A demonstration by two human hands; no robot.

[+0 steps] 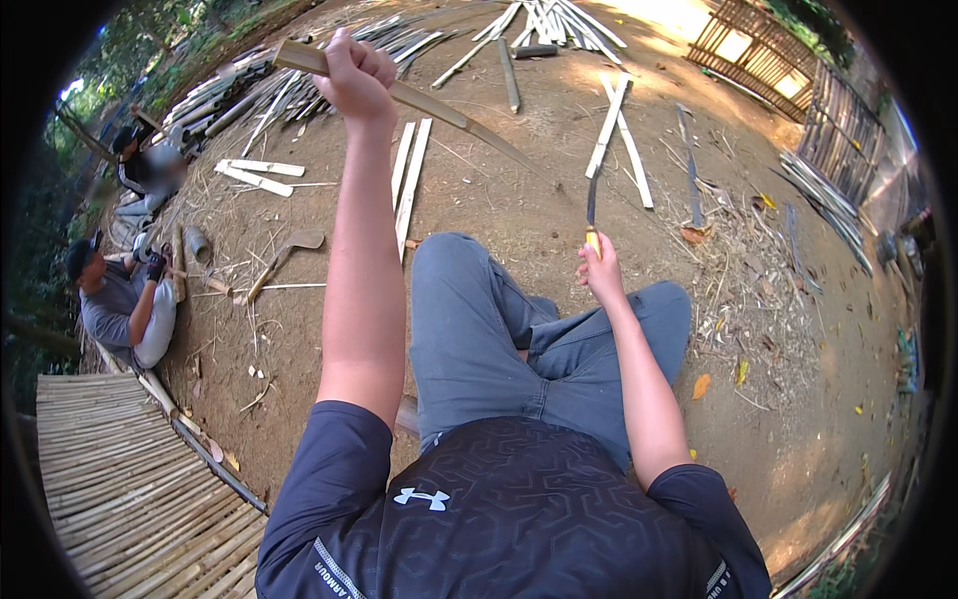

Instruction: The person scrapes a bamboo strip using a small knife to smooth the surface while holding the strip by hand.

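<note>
My left hand (356,80), raised at the upper left, is closed round a long bamboo strip (439,108). Its thicker end sticks out past my fist, and the narrow end slants down to the right toward the dirt. Lower on the right, my right hand (604,272) grips a knife (591,205) by its yellowish handle. The dark blade points away from me. Beyond its tip lie two crossed pale bamboo slats (611,130); whether the blade touches them I cannot tell. The strip and the blade are apart.
Two pale slats (411,180) lie beneath my left forearm. Left of them is a tool with a flat head and wooden handle (269,270). Two people (125,304) sit at the left, near a slatted bamboo platform (130,469). Bamboo piles (559,25) and a bamboo panel (743,60) stand farther off.
</note>
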